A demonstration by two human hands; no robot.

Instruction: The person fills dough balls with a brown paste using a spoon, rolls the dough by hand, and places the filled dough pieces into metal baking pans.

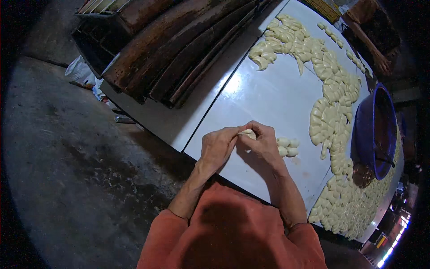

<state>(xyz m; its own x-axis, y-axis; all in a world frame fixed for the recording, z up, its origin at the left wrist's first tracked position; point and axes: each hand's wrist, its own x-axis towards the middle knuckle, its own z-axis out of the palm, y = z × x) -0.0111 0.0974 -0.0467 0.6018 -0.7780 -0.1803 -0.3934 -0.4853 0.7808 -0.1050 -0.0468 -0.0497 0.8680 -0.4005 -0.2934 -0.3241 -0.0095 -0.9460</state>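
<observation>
Above the near edge of the white table, a small piece of pale dough (247, 133) is pinched between my two hands. My left hand (218, 145) has its fingers closed at the left end of the piece. My right hand (262, 141) curls round the other side, thumb and fingers pressed on it. Just right of my right hand, several small rounded dough pieces (288, 147) sit close together on the tabletop. Part of the dough between my fingers is hidden.
Long dark rusty trays (179, 49) lie stacked on the table's left. Many pale dough pieces (331, 103) spread along its right side. A purple tub (358, 134) stands among them, with a dark brown filling inside. Another person's arm (376, 51) shows at the far right.
</observation>
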